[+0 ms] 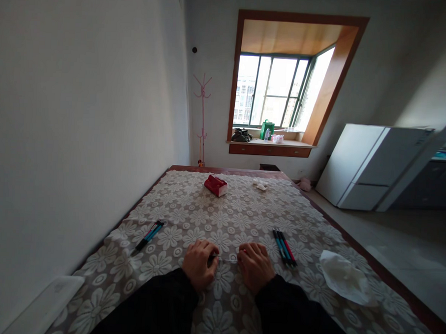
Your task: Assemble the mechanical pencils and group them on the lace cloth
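Both hands rest low over the flower-patterned tablecloth [220, 218], near the table's close side. Between them runs a thin, pale, see-through rod [228, 260] that looks like part of a pen. My left hand [200, 264] is closed around its left end, where something dark shows by the thumb. Curled over the other end is my right hand [254, 267], with a speck of red at its fingers. Left of the hands lie several pens [150, 236] in black, blue and red. Several more pens [285, 247] lie side by side just right of my right hand.
A red tissue pack [216, 185] and a crumpled white tissue [259, 186] lie toward the far edge. At right is a white plastic sheet or bag [345, 278]. A whitish tray or box [45, 304] sits front left, by the wall.
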Available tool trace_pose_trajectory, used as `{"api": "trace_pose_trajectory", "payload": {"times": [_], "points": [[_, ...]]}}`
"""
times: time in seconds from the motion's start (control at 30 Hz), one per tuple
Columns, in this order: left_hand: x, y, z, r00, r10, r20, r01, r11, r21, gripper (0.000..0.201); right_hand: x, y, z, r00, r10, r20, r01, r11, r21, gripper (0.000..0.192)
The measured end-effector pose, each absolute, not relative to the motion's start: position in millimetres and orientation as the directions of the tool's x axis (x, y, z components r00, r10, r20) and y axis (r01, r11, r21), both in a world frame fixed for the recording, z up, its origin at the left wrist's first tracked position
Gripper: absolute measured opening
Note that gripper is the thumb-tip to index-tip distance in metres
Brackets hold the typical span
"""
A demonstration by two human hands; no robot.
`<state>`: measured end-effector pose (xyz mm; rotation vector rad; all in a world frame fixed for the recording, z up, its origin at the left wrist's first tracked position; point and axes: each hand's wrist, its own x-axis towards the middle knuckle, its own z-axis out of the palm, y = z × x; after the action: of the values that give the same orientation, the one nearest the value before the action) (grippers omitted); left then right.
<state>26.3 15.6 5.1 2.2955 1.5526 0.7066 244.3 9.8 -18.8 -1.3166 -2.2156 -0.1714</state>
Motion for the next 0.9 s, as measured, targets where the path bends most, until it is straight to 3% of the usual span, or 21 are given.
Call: {"api": "trace_pose_trajectory", "payload": {"times": [0.27, 0.57, 0.9], "points": [[26.3, 16.4, 4.0, 0.324, 0.920, 0.221, 0.765, -0.392, 0.511, 0.011, 243.5, 9.6, -19.0, -0.376, 0.761, 0.528, 0.840, 0.521, -0.153, 0.011], [26.0, 18.2, 3.6, 0.376, 0.898, 0.226, 0.719, -0.437, 0.541, 0.010, 238.8, 10.9, -22.2, -0.397, 0.765, 0.508, 0.795, 0.563, -0.226, 0.009], [25.8, 17.1, 4.1, 0.383, 0.893, 0.236, 0.727, -0.449, 0.520, 0.010, 242.9, 7.4, -16.8, -0.351, 0.800, 0.487, 0.839, 0.500, -0.216, 0.009]]}}
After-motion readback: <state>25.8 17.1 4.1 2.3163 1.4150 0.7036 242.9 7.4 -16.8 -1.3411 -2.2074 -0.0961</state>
